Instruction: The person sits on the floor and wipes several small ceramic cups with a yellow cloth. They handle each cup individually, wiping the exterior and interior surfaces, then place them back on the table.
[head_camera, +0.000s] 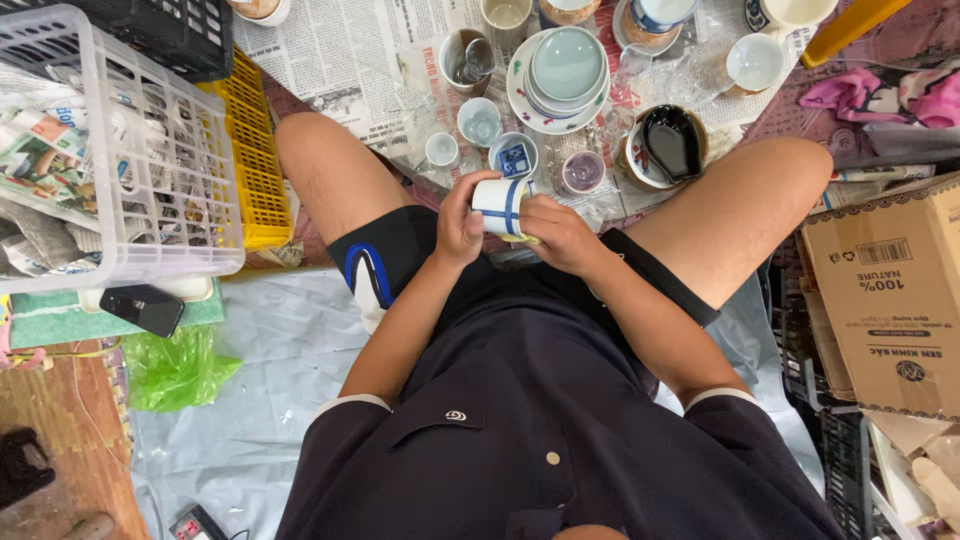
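Note:
Both hands hold a small white cup with blue stripes (502, 203) in front of my lap, tipped on its side. My left hand (459, 219) grips its left side, thumb on the rim. Over the cup's right side closes my right hand (560, 233), with something pale yellow under its fingers; what that is I cannot tell. Just beyond the cup, on newspaper (340, 60), stand a small blue-patterned cup (514, 157), a purple-tinted cup (582, 171) and two small pale cups (441, 149).
A stack of pale green plates and bowls (566, 66) and a black-glazed bowl (668, 143) sit farther out. A white plastic basket with paper (120, 150) and a yellow crate (250, 150) stand left, a phone (143, 308) below. A cardboard box (890, 300) lies right.

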